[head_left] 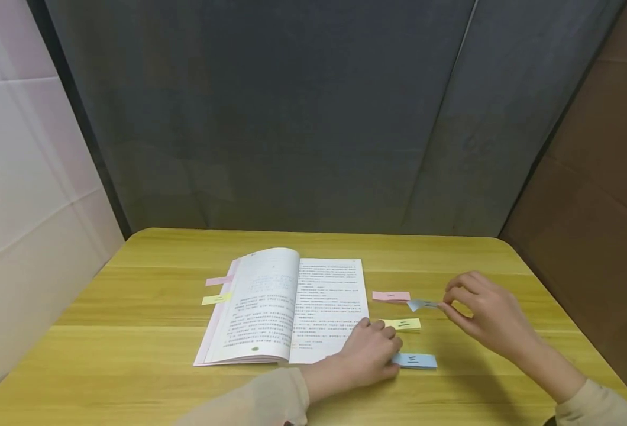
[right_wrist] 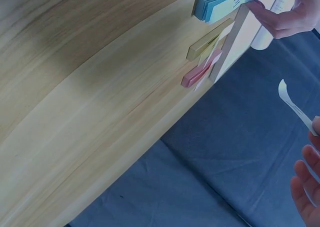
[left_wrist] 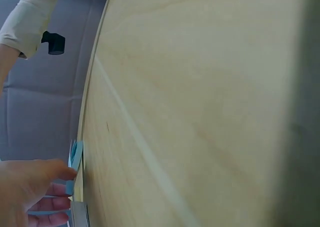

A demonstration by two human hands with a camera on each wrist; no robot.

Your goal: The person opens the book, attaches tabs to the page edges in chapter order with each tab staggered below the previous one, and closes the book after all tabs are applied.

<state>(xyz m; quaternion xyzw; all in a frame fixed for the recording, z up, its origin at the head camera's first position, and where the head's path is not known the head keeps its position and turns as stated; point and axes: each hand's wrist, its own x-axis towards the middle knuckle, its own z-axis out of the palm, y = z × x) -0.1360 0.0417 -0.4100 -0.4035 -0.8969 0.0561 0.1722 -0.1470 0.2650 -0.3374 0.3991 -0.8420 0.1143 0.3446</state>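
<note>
An open book (head_left: 330,307) lies with its left pages bulging upward. My left hand (head_left: 369,352) rests by the book's lower right corner, thumb and index finger at the near end of a blue sticky note pad (head_left: 419,361) marked with three strokes. In the left wrist view the thumb (left_wrist: 61,170) touches that pad. My right hand (head_left: 484,310) is raised off the table, pinching one loose blue sticky note (head_left: 422,305) between thumb and fingertip. Seen from the right wrist, this note (right_wrist: 294,106) is curled at its free end.
A pink sticky note pad (head_left: 390,295) and a yellow one (head_left: 406,323) lie right of the book. Pink (head_left: 219,280) and yellow (head_left: 216,299) tabs stick out from its left side. Dark fabric (head_left: 292,118) hangs behind the wooden table (head_left: 106,343).
</note>
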